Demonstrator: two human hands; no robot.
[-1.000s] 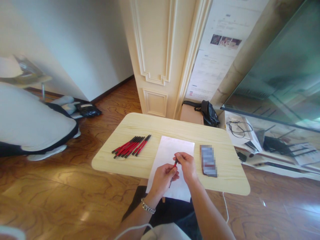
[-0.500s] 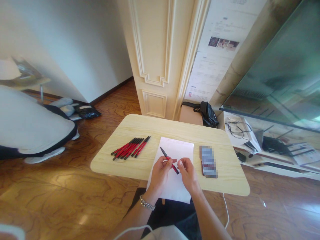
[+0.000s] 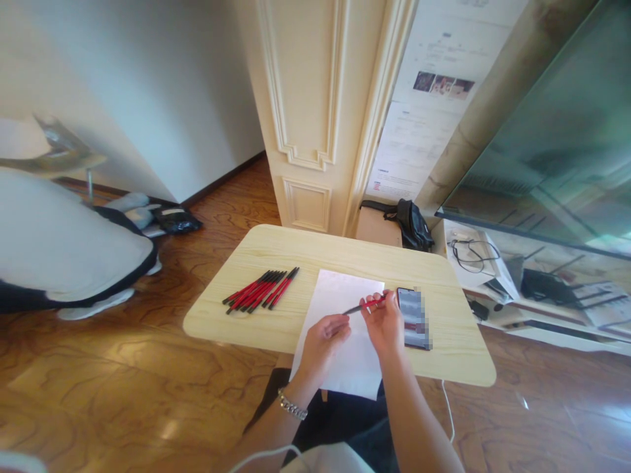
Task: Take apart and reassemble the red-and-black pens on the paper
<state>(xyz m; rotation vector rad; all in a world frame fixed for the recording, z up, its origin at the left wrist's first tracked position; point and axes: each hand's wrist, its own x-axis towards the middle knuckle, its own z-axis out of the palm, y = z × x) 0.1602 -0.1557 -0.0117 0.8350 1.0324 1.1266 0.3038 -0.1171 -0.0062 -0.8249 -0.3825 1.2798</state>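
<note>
Pinching a red-and-black pen (image 3: 365, 307) near its red end, with thumb and fingers of the right hand (image 3: 386, 326) closed on the barrel. Held slanting above a sheet of white paper (image 3: 345, 364), black end down toward the left hand (image 3: 320, 341). Left fingers loosely curled, small gap at the thumb, right by the pen's black end; impossible to tell whether gripping it or only touching. Wearing a chain bracelet (image 3: 292, 405) on the left wrist. Just right of the right hand, a phone (image 3: 415, 322) lying flat, screen pixelated. Left of the paper, a bunch of similar pens (image 3: 256, 292), overlapping, black ends pointing away, a couple slightly off to the right; too tangled to count. All on a pale wooden table (image 3: 310, 243), rounded corners. Beyond the far edge, a black bag (image 3: 413, 225) on a pink box (image 3: 375, 223), next to a cream panel (image 3: 308, 131). Farther right, a cabinet with a coiled black cord (image 3: 470, 255), under a big dark screen (image 3: 552, 144). Far left, bent over near the wall, a person in a pale top (image 3: 73, 236).
</note>
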